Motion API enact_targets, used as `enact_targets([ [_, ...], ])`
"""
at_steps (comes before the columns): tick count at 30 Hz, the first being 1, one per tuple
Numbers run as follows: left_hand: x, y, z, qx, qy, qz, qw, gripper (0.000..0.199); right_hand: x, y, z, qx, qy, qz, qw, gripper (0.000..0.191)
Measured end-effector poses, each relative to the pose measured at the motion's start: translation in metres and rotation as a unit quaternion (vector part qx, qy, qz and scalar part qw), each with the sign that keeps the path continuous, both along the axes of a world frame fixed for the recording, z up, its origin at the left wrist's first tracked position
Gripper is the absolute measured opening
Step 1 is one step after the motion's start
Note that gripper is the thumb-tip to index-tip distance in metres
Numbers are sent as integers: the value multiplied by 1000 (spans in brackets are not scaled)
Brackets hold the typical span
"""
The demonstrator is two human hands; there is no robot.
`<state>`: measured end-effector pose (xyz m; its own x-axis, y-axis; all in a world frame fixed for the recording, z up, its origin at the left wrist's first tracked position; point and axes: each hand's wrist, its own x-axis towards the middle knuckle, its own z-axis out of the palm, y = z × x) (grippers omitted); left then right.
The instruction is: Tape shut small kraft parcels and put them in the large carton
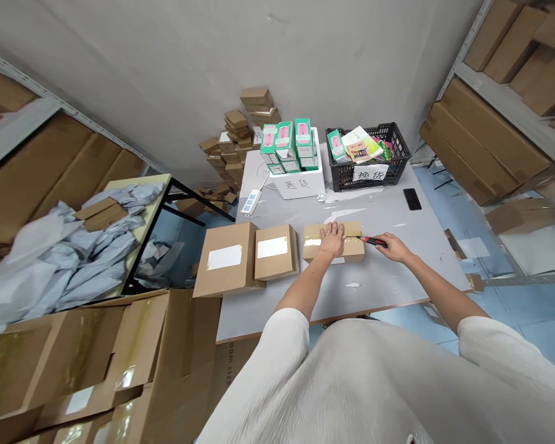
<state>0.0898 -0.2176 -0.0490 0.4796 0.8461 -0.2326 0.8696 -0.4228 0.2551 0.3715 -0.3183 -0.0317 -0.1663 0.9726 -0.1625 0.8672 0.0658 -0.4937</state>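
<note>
A taped cardboard box lies on the grey table in front of me. My left hand rests flat on its top, fingers spread. In my right hand is a red and black utility knife, its blade at the tape seam near the box's right end. Left of this box stand two more cardboard boxes, a smaller one and a larger one, both with white labels.
Behind are a white bin of green-and-pink packages, a black crate, a power strip and a phone. Grey mailing bags cover a side table. Large cartons stand at left; shelves at right.
</note>
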Motion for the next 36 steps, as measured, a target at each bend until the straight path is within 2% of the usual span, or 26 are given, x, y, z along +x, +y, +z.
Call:
enact_targets([
  [4,-2,-3,-5,17,-2,-3,1000,66,8,-3,-7,29,-13,2,1000,44],
  [9,-5,-6,-13,31,-8,-9,999,65,36,2,-10,100,-9,-57,993,47],
  [12,-6,-4,-14,32,-19,-8,999,64,46,7,-10,112,21,-63,991,47],
  [15,-6,0,-11,33,-40,-4,999,60,40,9,-12,104,52,-75,990,49],
  [19,-7,5,-6,24,-82,10,996,56,19,12,-17,86,101,-110,985,49],
  [23,-20,-1,-7,45,-130,29,990,55,0,18,-19,76,149,-130,977,44],
  [27,-54,-16,-13,77,-185,70,977,59,-11,28,-18,66,174,-140,972,43],
  [31,-93,-28,-24,95,-220,155,958,56,-23,39,-17,58,183,-137,972,43],
  [36,-114,-28,-43,65,-281,259,922,68,-41,56,-15,68,132,-93,984,50],
])
